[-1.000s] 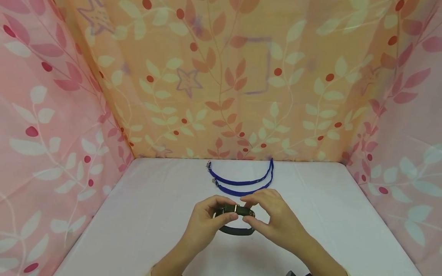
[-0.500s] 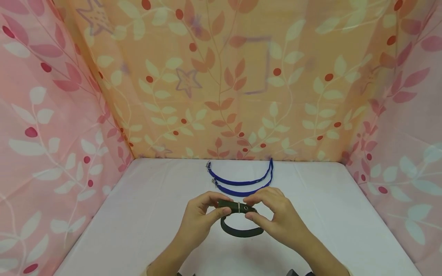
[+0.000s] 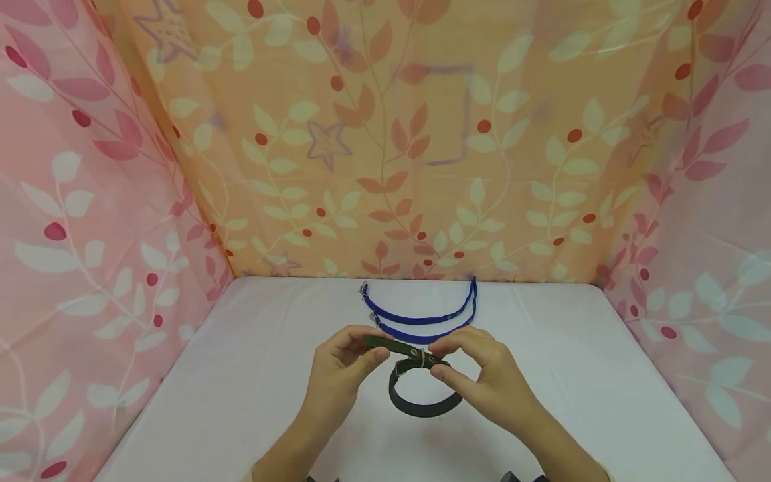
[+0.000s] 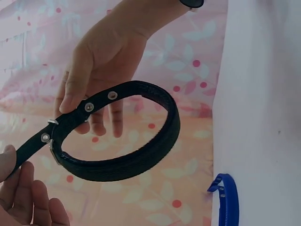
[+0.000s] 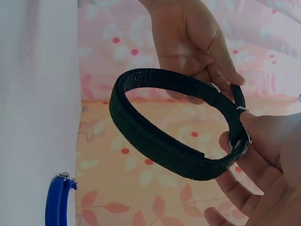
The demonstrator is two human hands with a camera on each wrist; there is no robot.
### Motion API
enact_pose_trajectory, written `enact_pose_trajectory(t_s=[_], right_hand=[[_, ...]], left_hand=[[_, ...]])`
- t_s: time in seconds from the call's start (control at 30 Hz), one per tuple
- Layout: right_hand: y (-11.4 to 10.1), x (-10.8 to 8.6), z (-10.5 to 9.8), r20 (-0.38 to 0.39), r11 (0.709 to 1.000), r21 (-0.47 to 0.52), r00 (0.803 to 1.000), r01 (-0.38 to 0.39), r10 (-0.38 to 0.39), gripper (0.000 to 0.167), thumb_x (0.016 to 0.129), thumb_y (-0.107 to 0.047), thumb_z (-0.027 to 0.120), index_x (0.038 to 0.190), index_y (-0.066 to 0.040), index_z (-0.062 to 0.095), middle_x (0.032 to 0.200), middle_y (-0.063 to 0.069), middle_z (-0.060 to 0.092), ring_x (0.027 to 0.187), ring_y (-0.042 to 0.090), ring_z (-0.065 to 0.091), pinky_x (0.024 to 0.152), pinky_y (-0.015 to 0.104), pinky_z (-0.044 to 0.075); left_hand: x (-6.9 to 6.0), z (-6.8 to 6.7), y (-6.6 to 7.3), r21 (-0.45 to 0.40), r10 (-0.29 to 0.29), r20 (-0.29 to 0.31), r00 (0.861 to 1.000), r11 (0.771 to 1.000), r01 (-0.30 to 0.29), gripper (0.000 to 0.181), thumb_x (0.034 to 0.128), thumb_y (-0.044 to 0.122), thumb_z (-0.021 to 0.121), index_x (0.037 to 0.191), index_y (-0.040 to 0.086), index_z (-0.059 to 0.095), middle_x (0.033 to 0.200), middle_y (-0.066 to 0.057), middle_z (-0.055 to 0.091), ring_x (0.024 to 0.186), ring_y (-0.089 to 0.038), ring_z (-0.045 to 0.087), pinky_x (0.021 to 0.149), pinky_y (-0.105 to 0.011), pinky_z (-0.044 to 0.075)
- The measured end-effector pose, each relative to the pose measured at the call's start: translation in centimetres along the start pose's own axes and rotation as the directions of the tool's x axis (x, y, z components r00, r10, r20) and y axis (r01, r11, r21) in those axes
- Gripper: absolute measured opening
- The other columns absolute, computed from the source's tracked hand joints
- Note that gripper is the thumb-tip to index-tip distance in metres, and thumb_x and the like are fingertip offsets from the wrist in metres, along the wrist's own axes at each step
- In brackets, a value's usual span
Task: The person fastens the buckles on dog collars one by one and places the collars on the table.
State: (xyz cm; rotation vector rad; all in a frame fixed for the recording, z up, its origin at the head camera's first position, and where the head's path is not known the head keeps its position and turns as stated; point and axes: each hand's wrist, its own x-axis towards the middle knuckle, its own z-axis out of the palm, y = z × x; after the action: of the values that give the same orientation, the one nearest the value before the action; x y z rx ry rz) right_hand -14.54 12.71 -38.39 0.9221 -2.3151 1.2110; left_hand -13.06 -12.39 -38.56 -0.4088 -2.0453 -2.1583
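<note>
A dark green collar with metal eyelets and a buckle is held up between both hands, its band bent into a closed loop. My left hand pinches the collar's free end between thumb and fingers. My right hand pinches the strap beside the narrow metal keeper. In the left wrist view, the strap end passes through the keeper, with the buckle close by. From the right wrist view, the green collar hangs below both hands, and a D-ring shows on its band.
Two blue collars lie curved on the white table behind the hands, metal fittings at their left ends. Patterned cloth walls stand at the back and on both sides of the table.
My left hand has moved left and slightly up, drawing a longer strap end out through the keeper. The loop now hangs more open below. My right hand has shifted only slightly.
</note>
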Motion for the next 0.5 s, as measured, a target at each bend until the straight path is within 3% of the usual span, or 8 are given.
enact_pose_trajectory(t_s=[0.13,0.27,0.37,0.5], right_hand=[[0.0,-0.1,0.0,-0.033,0.998,0.045,0.999,-0.038,0.040,0.030,0.087,-0.017,0.084,0.112,-0.028,0.071,0.103,-0.017,0.071,0.104,0.008,0.065,0.093,0.029,0.051],[-0.2,-0.2,0.1,-0.077,0.994,0.080,0.994,-0.069,0.075,0.033,0.088,-0.011,0.081,0.115,-0.027,0.071,0.101,-0.015,0.071,0.100,0.009,0.066,0.096,0.030,0.050],[-0.4,-0.2,0.1,-0.081,0.993,0.098,0.994,-0.068,0.076,0.035,0.090,-0.009,0.080,0.119,-0.026,0.070,0.100,-0.014,0.071,0.099,0.010,0.066,0.097,0.031,0.049],[-0.5,-0.2,0.2,-0.065,0.991,0.135,0.998,-0.015,0.024,0.038,0.090,-0.006,0.079,0.121,-0.024,0.070,0.103,-0.011,0.072,0.100,0.010,0.066,0.097,0.029,0.050]], left_hand=[[0.0,0.6,-0.5,0.054,-0.013,0.029,0.999,0.998,0.012,0.026,0.0905,0.015,0.079,0.114,0.014,0.069,0.116,-0.009,0.069,0.106,-0.025,0.066,0.096,-0.032,0.054],[-0.3,1.2,-1.1,0.156,-0.022,0.108,0.994,0.988,0.005,0.031,0.0883,0.022,0.082,0.117,0.022,0.068,0.115,0.000,0.070,0.105,-0.022,0.066,0.098,-0.035,0.052],[-0.5,1.5,-1.4,0.181,0.046,0.153,0.987,0.981,-0.074,0.032,0.0894,0.021,0.081,0.119,0.022,0.069,0.114,0.004,0.072,0.101,-0.021,0.069,0.098,-0.033,0.053],[-0.8,1.7,-1.8,0.154,0.164,0.161,0.973,0.970,-0.189,0.028,0.0924,0.015,0.077,0.120,0.018,0.073,0.115,0.002,0.073,0.100,-0.023,0.070,0.095,-0.031,0.056]])
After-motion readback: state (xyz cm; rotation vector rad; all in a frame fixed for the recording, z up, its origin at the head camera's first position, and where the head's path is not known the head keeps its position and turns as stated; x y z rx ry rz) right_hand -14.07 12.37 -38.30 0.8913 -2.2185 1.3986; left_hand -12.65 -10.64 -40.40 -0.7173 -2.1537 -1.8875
